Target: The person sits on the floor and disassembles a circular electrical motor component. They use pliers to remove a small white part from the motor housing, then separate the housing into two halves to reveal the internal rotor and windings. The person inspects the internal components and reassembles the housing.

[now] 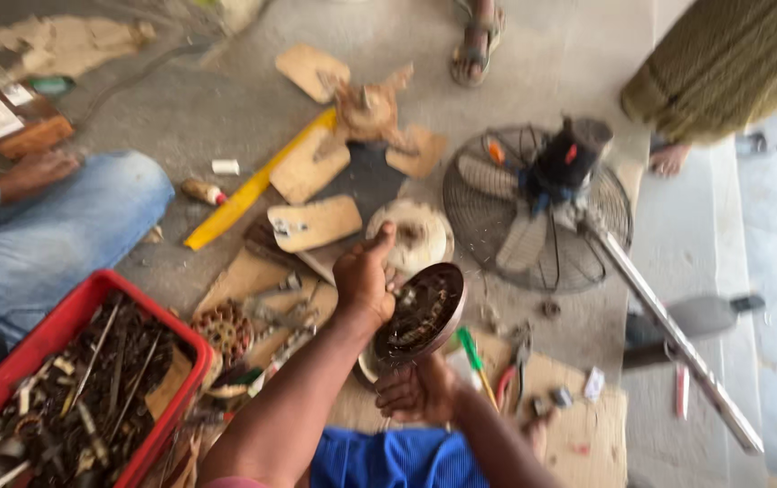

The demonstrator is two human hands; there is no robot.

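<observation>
**Fan motor housing in both hands, clutter all round**

I hold a round, dark motor housing (420, 314) with copper windings showing inside, tilted on edge above the floor at the near middle of the scene. My left hand (366, 276) has its grip closed over the upper left rim, thumb pointing up. My right hand (417, 390) sits under the lower rim, fingers curled shut against it from below.

Just beyond the housing lies a pale round motor cover (415, 233), partly hidden by my left thumb. To the right lies a pedestal fan (537, 208), its wire guard flat on the floor, motor on top, and its metal pole (673, 334) running near and right. At the near right, on a sheet of cardboard (578, 416), rest a green-handled screwdriver (471, 351) and red-handled pliers (513, 366), close by my right wrist.

To the left, a red crate (63, 330) filled with dark tools and scrap stands near my left forearm; a round rusty gear-like part (223, 330) lies between the two. Further off are loose wooden fan blades (314, 221), a yellow strip (257, 185) and a brown blade hub (368, 108).

Another person in blue jeans (54, 230) sits at the left, hand on knee. At the far edge a sandalled foot (474, 45) shows, and at the far right someone in an olive garment (723, 63).
</observation>
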